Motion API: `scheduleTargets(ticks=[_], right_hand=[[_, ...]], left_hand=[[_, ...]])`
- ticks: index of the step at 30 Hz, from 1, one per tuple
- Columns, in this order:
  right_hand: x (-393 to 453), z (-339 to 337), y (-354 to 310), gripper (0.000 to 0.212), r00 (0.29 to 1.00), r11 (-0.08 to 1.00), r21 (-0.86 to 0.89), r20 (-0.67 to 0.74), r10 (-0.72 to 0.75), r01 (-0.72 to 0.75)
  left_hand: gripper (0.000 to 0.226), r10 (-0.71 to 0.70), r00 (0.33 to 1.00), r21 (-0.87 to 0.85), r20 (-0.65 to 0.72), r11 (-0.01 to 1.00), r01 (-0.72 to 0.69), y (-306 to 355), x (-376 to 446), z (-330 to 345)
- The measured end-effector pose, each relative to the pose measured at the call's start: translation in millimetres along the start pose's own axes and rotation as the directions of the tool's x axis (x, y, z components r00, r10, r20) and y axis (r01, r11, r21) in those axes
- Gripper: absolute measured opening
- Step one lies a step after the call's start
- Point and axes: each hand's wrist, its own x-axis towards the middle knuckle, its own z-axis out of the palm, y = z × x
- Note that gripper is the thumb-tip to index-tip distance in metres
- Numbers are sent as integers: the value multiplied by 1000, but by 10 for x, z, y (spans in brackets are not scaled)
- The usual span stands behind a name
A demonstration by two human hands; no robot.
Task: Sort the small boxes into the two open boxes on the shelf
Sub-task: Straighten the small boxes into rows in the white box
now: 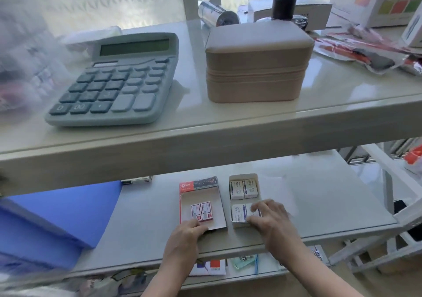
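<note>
Two open boxes sit side by side on the lower shelf. The left open box (201, 197) has a red flap and holds two small red-and-white boxes (202, 212) near its front. The right open box (243, 178) holds two small white boxes (244, 189) at the back and white ones (239, 213) at the front. My left hand (186, 232) rests on the front edge of the left open box. My right hand (268, 216) lies over the front right of the right open box, fingers on a small white box there.
A blue folder (57, 216) lies at the left of the lower shelf. On the upper shelf stand a grey-blue calculator (114, 79) and a beige zipped case (258, 63), with clutter behind. A white rack (388, 182) stands to the right. Papers lie on the shelf below.
</note>
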Motion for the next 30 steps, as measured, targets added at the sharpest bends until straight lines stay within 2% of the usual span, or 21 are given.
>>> scheduleTargets(ticks=[4, 10, 12, 13, 16, 19, 23, 30], right_hand=[[57, 41, -87, 35, 1000, 999, 28, 8, -29, 29], [90, 75, 30, 28, 997, 995, 64, 8, -73, 73], [77, 42, 18, 23, 997, 995, 57, 0, -78, 78], [53, 11, 5, 24, 998, 996, 56, -7, -69, 69], [-42, -79, -39, 46, 998, 995, 89, -28, 52, -50], [-121, -65, -31, 36, 991, 989, 113, -77, 105, -96], [-125, 27, -18, 37, 986, 985, 122, -94, 136, -124], [213, -36, -60, 22, 985, 990, 113, -141, 99, -84]], left_hand=[[40, 17, 1000, -41, -13, 999, -17, 30, -23, -25], [55, 53, 998, 14, -39, 999, -52, -33, -40, 3], [47, 56, 995, 19, -82, 998, -54, -24, -90, 18], [45, 34, 993, -13, -117, 999, -36, -31, -131, 25], [50, -120, 967, -88, -223, 991, 102, -121, -268, 19], [38, -208, 944, -134, -257, 975, 179, -245, -320, 35], [19, -207, 946, -152, -251, 973, 172, -274, -294, 36], [7, -215, 942, -69, -256, 977, 204, -309, -25, -109]])
